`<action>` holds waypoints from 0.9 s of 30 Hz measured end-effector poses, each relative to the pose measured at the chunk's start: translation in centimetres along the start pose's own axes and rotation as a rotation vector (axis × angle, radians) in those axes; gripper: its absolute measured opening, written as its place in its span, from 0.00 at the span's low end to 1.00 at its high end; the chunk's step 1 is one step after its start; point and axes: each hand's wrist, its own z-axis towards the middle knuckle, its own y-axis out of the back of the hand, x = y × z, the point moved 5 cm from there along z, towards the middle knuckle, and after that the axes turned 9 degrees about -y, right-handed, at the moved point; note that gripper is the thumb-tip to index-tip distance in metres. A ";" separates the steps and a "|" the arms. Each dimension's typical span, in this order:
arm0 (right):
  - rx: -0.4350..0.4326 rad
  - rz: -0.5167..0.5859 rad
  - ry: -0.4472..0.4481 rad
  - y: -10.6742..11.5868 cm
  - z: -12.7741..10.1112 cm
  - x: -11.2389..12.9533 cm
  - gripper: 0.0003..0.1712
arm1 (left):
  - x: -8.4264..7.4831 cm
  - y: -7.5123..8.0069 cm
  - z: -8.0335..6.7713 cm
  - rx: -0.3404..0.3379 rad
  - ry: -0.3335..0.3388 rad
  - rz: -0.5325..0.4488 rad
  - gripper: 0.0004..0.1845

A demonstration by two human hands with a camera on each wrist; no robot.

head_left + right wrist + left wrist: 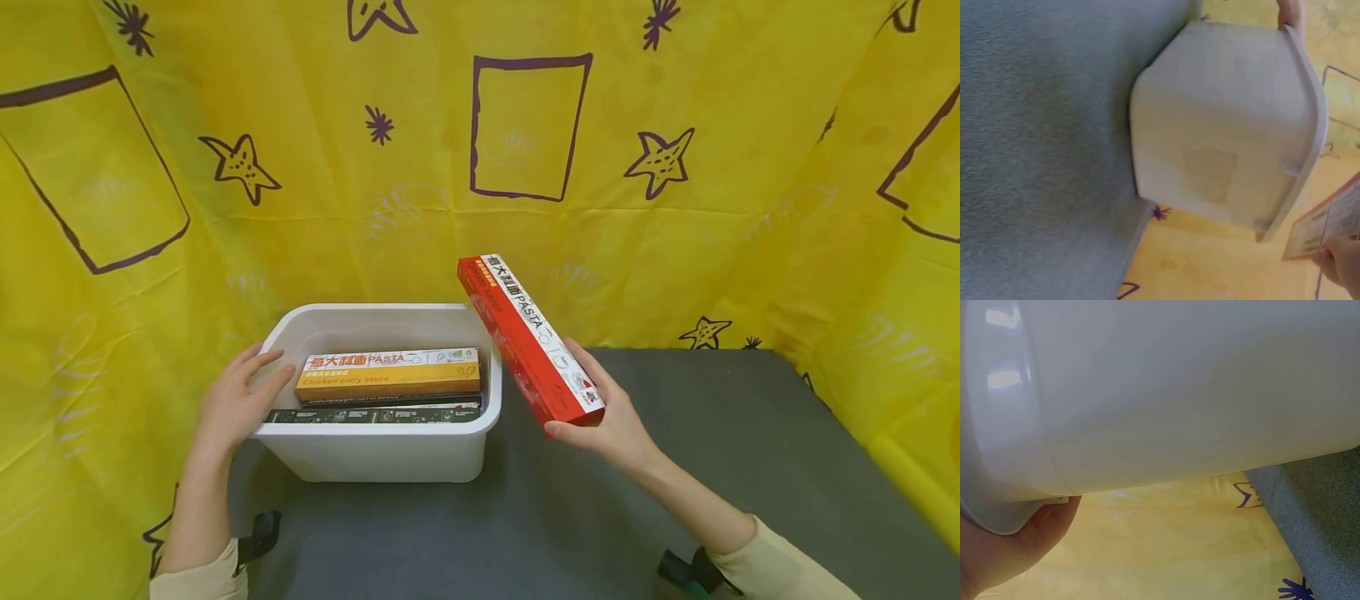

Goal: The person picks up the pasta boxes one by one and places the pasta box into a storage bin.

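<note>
A red and white pasta box, lettered for tomato sauce, is held tilted in the air by my right hand, which grips its lower end. The box also shows at the right edge of the right wrist view. My left hand holds the left rim of a white plastic bin; in the left wrist view, part of the hand is under that rim. Inside the bin lie a yellow chicken curry pasta box and dark boxes, partly hidden beneath and in front of it.
The bin stands on a dark grey tabletop. A yellow cloth printed with stars and frames hangs behind the table and along both sides. Dark straps are on both wrists.
</note>
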 end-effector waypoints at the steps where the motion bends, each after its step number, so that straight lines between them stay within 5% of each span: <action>1: 0.016 0.007 0.009 -0.2 0.1 0.2 0.53 | 0.0 0.0 0.0 0.000 -0.002 0.003 0.36; 15: 0.231 0.106 0.067 -2.8 1.8 2.1 0.49 | -0.1 0.2 0.1 -0.004 -0.020 0.013 0.35; 27: 0.239 0.106 -0.014 -3.9 3.9 2.3 0.45 | 0.1 0.1 0.0 -0.011 -0.011 0.005 0.35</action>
